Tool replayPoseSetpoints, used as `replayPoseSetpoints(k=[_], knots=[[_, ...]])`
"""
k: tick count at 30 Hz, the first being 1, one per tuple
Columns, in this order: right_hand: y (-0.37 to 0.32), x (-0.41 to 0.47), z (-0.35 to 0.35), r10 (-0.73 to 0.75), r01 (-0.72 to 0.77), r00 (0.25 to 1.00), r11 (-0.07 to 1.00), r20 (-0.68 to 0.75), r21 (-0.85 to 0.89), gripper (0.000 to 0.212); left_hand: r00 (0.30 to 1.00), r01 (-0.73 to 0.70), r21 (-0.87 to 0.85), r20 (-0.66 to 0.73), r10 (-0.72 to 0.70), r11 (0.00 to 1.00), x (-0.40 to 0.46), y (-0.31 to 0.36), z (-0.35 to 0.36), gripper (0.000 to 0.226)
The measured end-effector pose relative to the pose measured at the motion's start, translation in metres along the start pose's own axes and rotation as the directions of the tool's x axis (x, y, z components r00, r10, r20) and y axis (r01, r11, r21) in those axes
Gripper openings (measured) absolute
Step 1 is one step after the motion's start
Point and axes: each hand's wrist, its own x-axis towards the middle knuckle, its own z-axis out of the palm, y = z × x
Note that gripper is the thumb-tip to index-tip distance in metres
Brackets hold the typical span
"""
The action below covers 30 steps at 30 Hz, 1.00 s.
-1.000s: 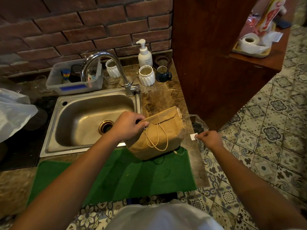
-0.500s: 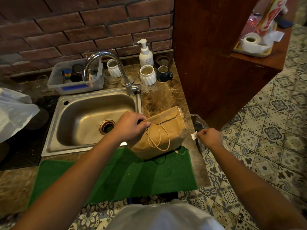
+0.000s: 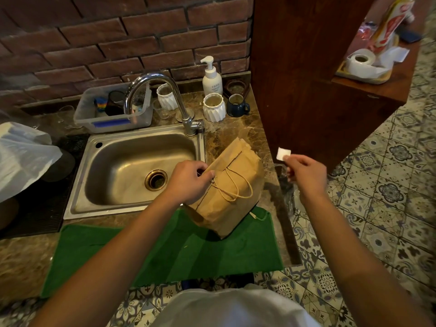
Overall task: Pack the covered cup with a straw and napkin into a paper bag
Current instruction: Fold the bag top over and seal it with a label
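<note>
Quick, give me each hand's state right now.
Left hand: closed, pinching the folded top of the paper bag.
Right hand: closed, holding a small white square between its fingertips.

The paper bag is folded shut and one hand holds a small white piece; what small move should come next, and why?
Probably bring the right hand with the small white sticker-like piece down onto the paper bag flap. The left hand pins the folded top, and nothing visible seals it.
</note>
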Motion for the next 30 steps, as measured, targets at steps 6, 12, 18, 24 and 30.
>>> replayPoseSetpoints(k=[6,12,18,24,30], knots=[[-0.038,-0.057,0.048,-0.008,-0.037,0.973,0.981,0.232,0.191,0.007,0.991,0.095,-0.143,-0.081,-0.107,0.985,-0.012,0.009,0.012,0.017],[-0.035,-0.076,0.078,0.048,-0.072,0.950,0.995,0.309,0.066,0.010,0.956,0.151,-0.405,-0.173,-0.238,0.902,-0.034,0.020,0.034,0.016],[-0.026,-0.082,0.092,0.057,-0.050,0.966,0.998,0.251,-0.034,0.004,0.914,0.213,-0.648,-0.133,-0.383,0.732,-0.044,0.029,0.045,0.009],[-0.016,-0.076,0.096,-0.003,0.036,0.983,0.984,0.183,-0.176,0.010,0.895,0.254,-0.748,-0.059,-0.442,0.614,-0.046,0.033,0.047,0.008],[-0.015,-0.073,0.097,-0.048,0.095,0.983,0.958,0.176,-0.270,0.016,0.887,0.261,-0.765,-0.050,-0.458,0.589,-0.046,0.035,0.048,0.008]])
